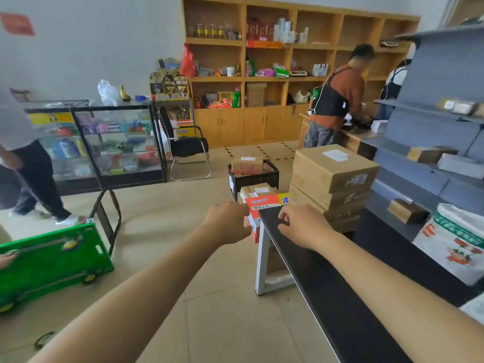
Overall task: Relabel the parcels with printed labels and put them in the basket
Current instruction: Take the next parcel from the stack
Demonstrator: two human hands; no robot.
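Observation:
My left hand [227,222] reaches out with curled fingers against the left side of a red and white parcel [264,203]; its fingertips are hidden behind the hand. My right hand [301,226] hovers over the far end of the black table [340,289], fingers loosely curled, holding nothing. Behind the red parcel lies a brown parcel [258,191] with a white label. Further back on the floor stands the black basket [252,179] with a labelled parcel [247,163] in it. To the right of these rises a stack of large cardboard boxes [332,174].
A green hand trolley [52,258] stands on the floor to the left, near a walking person [26,166]. A glass display case [104,140] and black chair [186,145] are behind it. Grey shelving [445,127] with parcels, a white sack [453,244] and another person [337,100] are on the right.

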